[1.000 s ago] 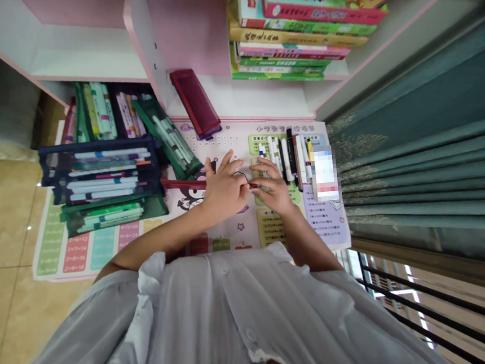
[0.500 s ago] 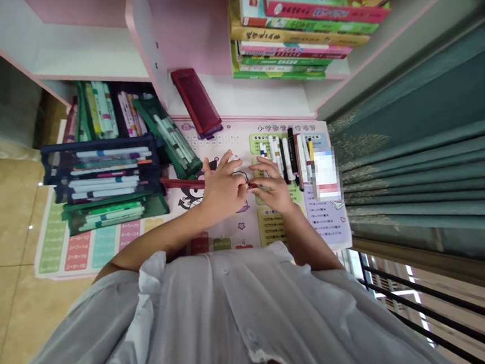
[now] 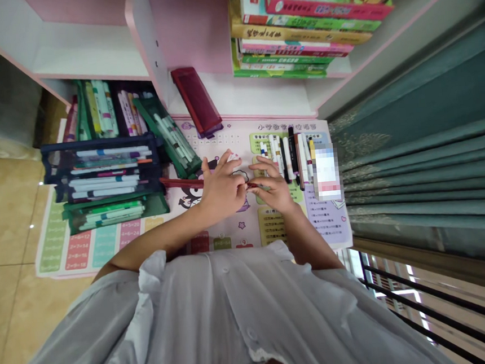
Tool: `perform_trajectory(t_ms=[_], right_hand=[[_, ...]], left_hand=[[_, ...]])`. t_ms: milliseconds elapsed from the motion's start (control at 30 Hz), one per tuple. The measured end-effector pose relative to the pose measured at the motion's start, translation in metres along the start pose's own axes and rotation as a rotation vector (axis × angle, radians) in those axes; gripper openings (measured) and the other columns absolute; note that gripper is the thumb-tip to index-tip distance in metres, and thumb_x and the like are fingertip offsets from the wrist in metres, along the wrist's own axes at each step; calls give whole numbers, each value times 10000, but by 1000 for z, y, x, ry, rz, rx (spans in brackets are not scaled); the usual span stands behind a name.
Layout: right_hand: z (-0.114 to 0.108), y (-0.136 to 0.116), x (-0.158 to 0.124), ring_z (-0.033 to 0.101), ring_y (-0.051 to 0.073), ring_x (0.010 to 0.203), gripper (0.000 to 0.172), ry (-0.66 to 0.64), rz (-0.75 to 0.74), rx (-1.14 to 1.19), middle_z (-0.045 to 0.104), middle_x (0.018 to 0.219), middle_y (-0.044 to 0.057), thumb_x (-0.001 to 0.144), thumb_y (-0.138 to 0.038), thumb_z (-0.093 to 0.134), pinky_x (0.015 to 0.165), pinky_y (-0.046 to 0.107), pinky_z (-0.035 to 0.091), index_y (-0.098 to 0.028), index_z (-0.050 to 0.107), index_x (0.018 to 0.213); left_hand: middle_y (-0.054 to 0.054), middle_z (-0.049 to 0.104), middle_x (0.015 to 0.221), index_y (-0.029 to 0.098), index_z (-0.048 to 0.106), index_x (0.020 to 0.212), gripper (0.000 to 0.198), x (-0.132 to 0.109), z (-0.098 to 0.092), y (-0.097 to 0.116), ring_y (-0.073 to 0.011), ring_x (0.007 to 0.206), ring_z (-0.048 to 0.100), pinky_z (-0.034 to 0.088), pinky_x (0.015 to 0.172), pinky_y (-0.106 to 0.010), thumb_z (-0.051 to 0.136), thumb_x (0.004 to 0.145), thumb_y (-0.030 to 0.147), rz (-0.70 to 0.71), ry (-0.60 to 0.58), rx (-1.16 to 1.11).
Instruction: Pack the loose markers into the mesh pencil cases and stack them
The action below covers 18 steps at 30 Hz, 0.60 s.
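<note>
A dark red mesh pencil pouch (image 3: 183,183) lies nearly edge-on across the middle of the desk mat. My left hand (image 3: 225,190) covers its right part, thumb and index finger pinched at the end, the other fingers spread. At that same end, my right hand (image 3: 274,189) pinches the pouch's tip between thumb and finger. The fingertips of both hands almost meet, and they hide the detail of what is gripped. Just beyond my right hand, a row of marker pens (image 3: 288,158) lies side by side.
Filled mesh pouches of pens, navy (image 3: 105,170) and green (image 3: 115,213), are piled at the left. Another dark red pouch (image 3: 197,102) leans at the shelf edge. Stacked books (image 3: 298,47) stand on the shelf. A blurred-out phone-like object (image 3: 326,172) lies right, near the curtain (image 3: 426,149).
</note>
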State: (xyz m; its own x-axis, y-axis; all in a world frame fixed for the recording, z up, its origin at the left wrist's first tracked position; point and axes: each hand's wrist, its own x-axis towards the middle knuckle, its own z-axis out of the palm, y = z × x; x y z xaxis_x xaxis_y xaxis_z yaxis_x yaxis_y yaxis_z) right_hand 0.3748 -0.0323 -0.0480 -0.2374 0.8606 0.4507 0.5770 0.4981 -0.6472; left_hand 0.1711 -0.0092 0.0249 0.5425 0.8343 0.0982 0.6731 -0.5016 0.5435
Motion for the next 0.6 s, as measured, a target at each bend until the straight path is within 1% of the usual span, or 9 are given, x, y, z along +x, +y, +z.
perform_trajectory(t_ms=[133, 333, 500, 600], right_hand=[[-1, 0, 0, 479, 295, 1376, 110, 9, -19, 23, 651, 1228, 27, 869, -426, 714, 1136, 578, 438, -328, 762, 889], [-2, -1, 0, 468, 300, 1384, 123, -22, 11, 25, 653, 1236, 25, 867, -437, 715, 1147, 577, 420, -326, 767, 874], [-2, 0, 1, 488, 292, 1371, 113, 13, -29, 61, 663, 1210, 25, 866, -434, 717, 1137, 573, 437, -335, 766, 890], [-5, 1, 1, 505, 290, 1361, 114, 27, -9, 48, 668, 1211, 17, 873, -435, 710, 1142, 586, 433, -333, 761, 875]], left_hand=[[-74, 653, 1329, 210, 727, 716, 240, -1, -1, 0, -365, 1452, 391, 119, 1162, -762, 547, 871, 174, -4, 4, -4], [-70, 647, 1341, 213, 726, 713, 235, -1, -2, 0, -363, 1454, 387, 125, 1166, -753, 551, 866, 173, -7, -4, -4], [-44, 646, 1345, 210, 722, 713, 245, -3, -1, -2, -370, 1446, 395, 134, 1174, -739, 532, 864, 177, 8, -1, 15], [-32, 644, 1348, 208, 715, 704, 232, -2, -4, -5, -379, 1444, 396, 119, 1182, -731, 539, 848, 168, -16, -3, 15]])
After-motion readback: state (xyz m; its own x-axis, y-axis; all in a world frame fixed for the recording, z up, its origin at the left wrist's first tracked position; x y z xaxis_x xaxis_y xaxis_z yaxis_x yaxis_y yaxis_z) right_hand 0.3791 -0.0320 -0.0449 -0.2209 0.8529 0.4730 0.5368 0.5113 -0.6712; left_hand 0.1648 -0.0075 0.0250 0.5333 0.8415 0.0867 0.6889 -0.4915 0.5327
